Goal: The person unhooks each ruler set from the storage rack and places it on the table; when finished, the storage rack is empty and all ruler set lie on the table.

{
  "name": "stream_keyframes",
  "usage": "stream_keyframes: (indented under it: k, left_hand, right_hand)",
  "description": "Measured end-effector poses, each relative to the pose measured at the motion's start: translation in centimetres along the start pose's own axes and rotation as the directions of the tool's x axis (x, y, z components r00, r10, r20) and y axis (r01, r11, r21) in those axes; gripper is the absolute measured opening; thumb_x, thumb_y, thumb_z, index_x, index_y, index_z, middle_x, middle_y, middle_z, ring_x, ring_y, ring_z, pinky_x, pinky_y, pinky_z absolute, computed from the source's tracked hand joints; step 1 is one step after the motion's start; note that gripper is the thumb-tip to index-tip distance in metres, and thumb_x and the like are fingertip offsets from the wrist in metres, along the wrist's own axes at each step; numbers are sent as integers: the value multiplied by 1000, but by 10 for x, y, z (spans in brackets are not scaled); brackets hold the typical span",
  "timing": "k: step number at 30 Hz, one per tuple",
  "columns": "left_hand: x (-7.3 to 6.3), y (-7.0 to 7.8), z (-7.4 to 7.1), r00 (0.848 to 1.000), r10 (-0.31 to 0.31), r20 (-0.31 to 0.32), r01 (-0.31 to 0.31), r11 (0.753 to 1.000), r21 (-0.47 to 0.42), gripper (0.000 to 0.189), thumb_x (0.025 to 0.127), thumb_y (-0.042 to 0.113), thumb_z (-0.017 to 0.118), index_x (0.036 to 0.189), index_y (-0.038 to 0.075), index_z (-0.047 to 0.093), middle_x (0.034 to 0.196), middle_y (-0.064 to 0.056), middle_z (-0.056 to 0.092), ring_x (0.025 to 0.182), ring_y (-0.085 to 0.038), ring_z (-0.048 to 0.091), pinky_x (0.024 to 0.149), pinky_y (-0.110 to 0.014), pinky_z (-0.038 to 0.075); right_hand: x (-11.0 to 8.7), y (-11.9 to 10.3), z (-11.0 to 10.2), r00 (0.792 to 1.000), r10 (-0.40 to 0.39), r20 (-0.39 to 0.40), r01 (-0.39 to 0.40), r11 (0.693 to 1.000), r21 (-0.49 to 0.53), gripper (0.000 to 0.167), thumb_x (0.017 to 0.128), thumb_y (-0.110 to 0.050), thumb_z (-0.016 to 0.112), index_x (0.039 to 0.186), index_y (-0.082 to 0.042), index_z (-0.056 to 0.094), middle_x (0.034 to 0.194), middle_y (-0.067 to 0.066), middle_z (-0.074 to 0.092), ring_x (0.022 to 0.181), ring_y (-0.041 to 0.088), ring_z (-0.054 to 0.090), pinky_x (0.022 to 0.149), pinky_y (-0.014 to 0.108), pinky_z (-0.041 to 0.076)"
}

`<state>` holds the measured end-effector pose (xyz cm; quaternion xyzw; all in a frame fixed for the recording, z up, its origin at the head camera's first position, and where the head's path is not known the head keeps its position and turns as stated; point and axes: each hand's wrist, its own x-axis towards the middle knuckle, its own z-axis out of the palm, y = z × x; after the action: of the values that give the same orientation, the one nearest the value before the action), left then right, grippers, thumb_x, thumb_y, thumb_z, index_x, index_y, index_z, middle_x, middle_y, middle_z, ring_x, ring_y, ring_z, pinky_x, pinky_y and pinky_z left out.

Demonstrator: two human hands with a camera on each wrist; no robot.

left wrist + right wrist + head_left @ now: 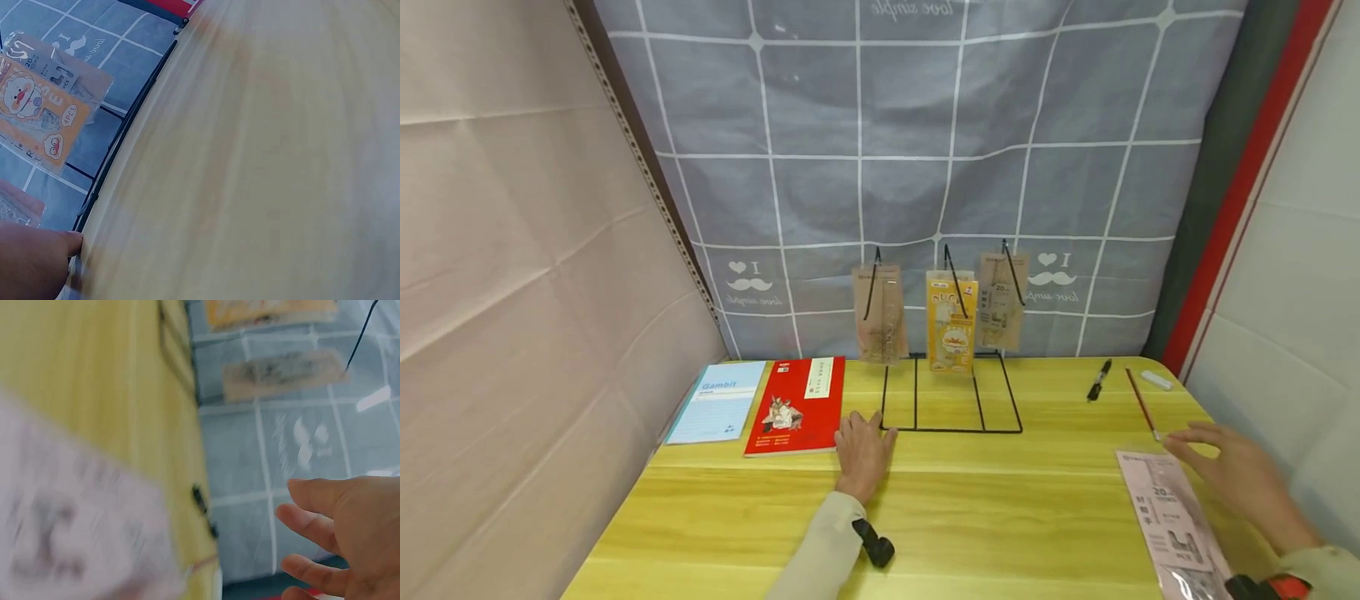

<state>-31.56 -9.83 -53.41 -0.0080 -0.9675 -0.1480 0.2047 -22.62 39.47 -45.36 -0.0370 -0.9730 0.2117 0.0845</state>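
My left hand (862,457) rests on the table between a red book (797,408) and the front left corner of a black wire rack (951,430). Its thumb (74,242) lies against the rack's front bar in the left wrist view. The fingertips are by the book's edge. My right hand (1236,475) hovers at the right with spread fingers and holds nothing. Just left of it lies a pink flat package (1172,521) with printed text. A thin dark red brush or pen (1141,403) points toward the right fingertips.
On the rack's hooks hang a yellow package (952,327) and two brownish clear packages (880,317). A black pen (1099,381) and a white eraser-like piece (1156,380) lie at the back right. A light blue notebook (718,402) lies left of the red book.
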Motion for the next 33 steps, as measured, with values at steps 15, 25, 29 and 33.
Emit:
stream_keyframes:
  k: [15,25,29,33]
  left_hand:
    - [0,-2,4,1000,-9,13,9,1000,15,48,93,44,75,132,17,73,91,-10,55,76,-22,34,70,-32,24]
    - [3,-1,3,999,-18,29,18,1000,14,49,94,45,74,134,17,72,89,-8,52,76,-22,32,70,-32,21]
    - [3,0,4,999,-27,23,27,1000,10,49,93,45,75,134,18,72,90,-8,52,77,-21,33,69,-32,21]
    - [4,1,8,999,-41,26,41,999,3,49,93,45,75,134,18,72,88,-6,50,77,-21,32,69,-32,19]
  right_hand:
    - [74,-112,-1,985,-142,-102,163,956,245,63,104,-53,57,133,2,67,148,36,49,133,58,44,100,74,38]
    - [136,-144,7,992,-100,-74,118,941,319,75,104,-61,47,142,2,60,153,35,44,139,57,41,107,73,36]
    - [158,-152,14,995,-70,-72,91,931,353,72,105,-60,46,145,-1,58,155,34,43,140,56,41,108,72,36]
    - [177,-159,22,992,-70,-105,106,917,385,65,106,-54,48,146,-3,58,158,30,42,144,54,38,110,71,35]
